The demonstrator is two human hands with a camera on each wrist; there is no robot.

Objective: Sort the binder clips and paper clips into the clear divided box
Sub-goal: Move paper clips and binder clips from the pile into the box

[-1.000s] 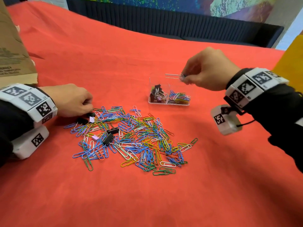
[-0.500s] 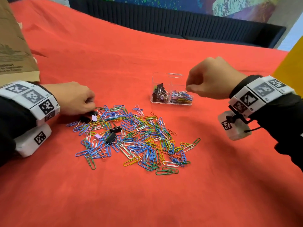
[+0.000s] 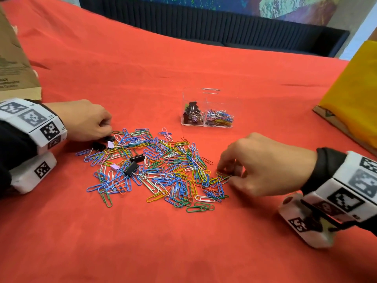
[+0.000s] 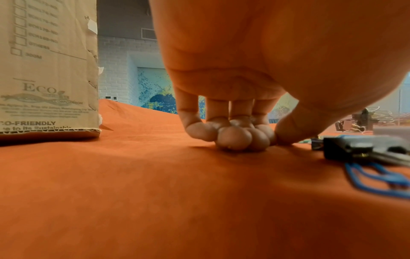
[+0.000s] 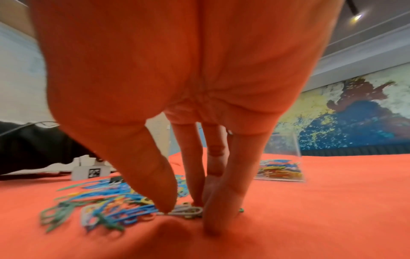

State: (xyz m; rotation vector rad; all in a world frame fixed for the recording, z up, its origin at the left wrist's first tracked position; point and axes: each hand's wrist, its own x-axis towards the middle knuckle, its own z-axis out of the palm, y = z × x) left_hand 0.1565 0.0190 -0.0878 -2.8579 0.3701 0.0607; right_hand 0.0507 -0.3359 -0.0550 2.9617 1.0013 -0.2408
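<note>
A heap of coloured paper clips (image 3: pixel 155 166) lies on the red cloth, with black binder clips (image 3: pixel 137 158) and small purple ones (image 3: pixel 115 166) mixed into its left half. The clear divided box (image 3: pixel 236 111) stands behind it, binder clips in its left compartment and paper clips in its right one. My left hand (image 3: pixel 108 132) rests at the heap's left edge with its fingers curled under on the cloth (image 4: pixel 272 140); nothing shows in it, and a black binder clip (image 4: pixel 355 150) lies just beside it. My right hand (image 3: pixel 226 176) is down at the heap's right edge. Its thumb and fingers pinch a pale paper clip (image 5: pixel 186 210) against the cloth.
A brown cardboard box (image 3: pixel 14 64) stands at the far left, close behind my left hand. A yellow object on a cardboard base (image 3: pixel 350 94) sits at the right edge. A dark ribbed bench (image 3: pixel 204 23) runs along the far side of the table.
My right hand has come down from above the box's right compartment to the right edge of the heap and closed on a clip there. The left hand has stayed put.
</note>
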